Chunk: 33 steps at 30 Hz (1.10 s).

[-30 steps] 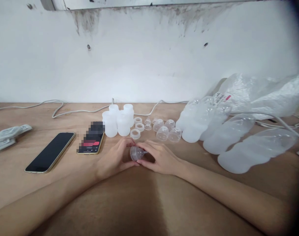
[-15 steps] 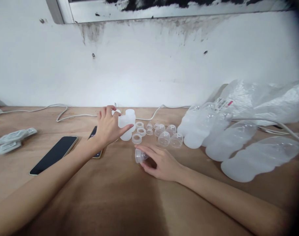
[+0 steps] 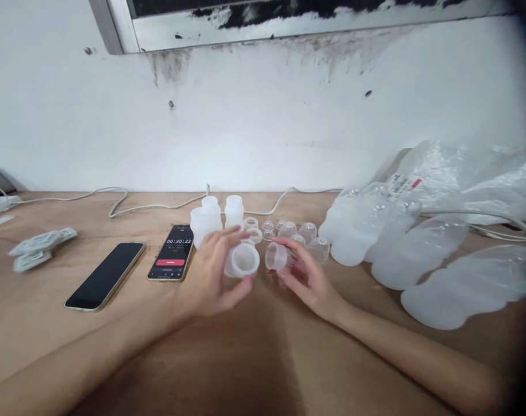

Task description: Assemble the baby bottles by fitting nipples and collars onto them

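My left hand (image 3: pixel 215 271) is wrapped round a translucent white bottle (image 3: pixel 244 260), its open mouth turned toward me. Facing it across a small gap, my right hand (image 3: pixel 308 277) grips a clear plastic cup-shaped piece (image 3: pixel 275 256) between thumb and fingers. Behind my left hand stand white bottles (image 3: pixel 206 219) and another white bottle (image 3: pixel 234 212). White rings (image 3: pixel 251 223), small clear nipple-shaped pieces (image 3: pixel 268 225) and several clear domes (image 3: pixel 319 249) lie behind the hands, partly hidden by them.
On the left lie a dark phone (image 3: pixel 104 277), a phone showing a timer (image 3: pixel 171 254) and white packets (image 3: pixel 40 245). Several bagged frosted pieces (image 3: pixel 440 294) and a crumpled plastic bag (image 3: pixel 466 179) occupy the right. A white cable (image 3: pixel 284 199) runs along the wall.
My left hand has picked up a bottle from the group and brought it toward me. My right hand has moved slightly right and up, turning the clear piece. The view has shifted a little.
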Each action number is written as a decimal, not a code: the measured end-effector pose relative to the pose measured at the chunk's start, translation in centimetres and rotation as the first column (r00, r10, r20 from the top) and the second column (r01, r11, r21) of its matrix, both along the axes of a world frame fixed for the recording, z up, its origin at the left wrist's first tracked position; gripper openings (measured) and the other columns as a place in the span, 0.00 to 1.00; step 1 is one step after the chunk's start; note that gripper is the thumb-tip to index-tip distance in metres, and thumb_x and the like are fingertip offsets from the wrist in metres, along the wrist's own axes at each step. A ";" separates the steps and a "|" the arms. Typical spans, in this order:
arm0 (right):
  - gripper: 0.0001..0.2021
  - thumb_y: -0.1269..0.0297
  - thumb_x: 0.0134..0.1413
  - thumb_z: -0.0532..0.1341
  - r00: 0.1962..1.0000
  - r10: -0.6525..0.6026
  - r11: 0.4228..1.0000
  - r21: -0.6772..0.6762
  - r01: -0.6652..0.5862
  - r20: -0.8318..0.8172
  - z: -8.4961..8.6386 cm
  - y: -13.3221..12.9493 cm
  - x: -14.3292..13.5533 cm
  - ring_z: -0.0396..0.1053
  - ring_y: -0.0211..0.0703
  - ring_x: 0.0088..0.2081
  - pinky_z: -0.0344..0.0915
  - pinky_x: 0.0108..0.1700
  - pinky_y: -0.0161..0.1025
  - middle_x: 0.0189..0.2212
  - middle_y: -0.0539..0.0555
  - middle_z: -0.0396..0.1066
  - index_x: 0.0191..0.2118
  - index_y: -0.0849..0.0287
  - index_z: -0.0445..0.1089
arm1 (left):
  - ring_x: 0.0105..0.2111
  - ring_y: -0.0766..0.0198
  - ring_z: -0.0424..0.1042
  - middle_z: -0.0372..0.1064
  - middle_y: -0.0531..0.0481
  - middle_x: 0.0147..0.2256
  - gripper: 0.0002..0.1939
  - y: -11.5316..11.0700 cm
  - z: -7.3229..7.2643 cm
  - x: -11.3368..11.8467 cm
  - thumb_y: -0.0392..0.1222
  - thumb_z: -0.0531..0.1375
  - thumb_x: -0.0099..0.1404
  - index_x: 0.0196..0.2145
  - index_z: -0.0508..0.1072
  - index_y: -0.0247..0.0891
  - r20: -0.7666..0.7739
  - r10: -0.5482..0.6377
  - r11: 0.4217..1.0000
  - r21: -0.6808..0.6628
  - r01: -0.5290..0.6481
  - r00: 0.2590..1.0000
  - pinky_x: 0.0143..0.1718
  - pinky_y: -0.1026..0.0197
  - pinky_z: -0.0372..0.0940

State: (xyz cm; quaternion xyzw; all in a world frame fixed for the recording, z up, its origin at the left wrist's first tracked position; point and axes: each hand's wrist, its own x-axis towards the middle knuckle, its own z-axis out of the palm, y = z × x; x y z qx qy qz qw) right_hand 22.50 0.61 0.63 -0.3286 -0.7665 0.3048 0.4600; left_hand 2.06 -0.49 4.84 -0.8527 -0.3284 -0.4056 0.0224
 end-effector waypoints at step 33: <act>0.20 0.64 0.47 0.61 0.986 -0.003 0.984 -0.177 -0.027 -0.166 -0.1 0.2 0.4 0.65 0.45 0.45 0.67 0.42 0.42 0.49 0.56 0.63 0.48 0.54 0.61 | 0.42 0.58 0.65 0.62 0.44 0.45 0.28 1.7 -4.2 -0.6 0.46 0.54 0.59 0.56 0.52 0.39 -0.212 0.011 0.991 -0.127 -0.039 0.977 0.42 0.59 0.62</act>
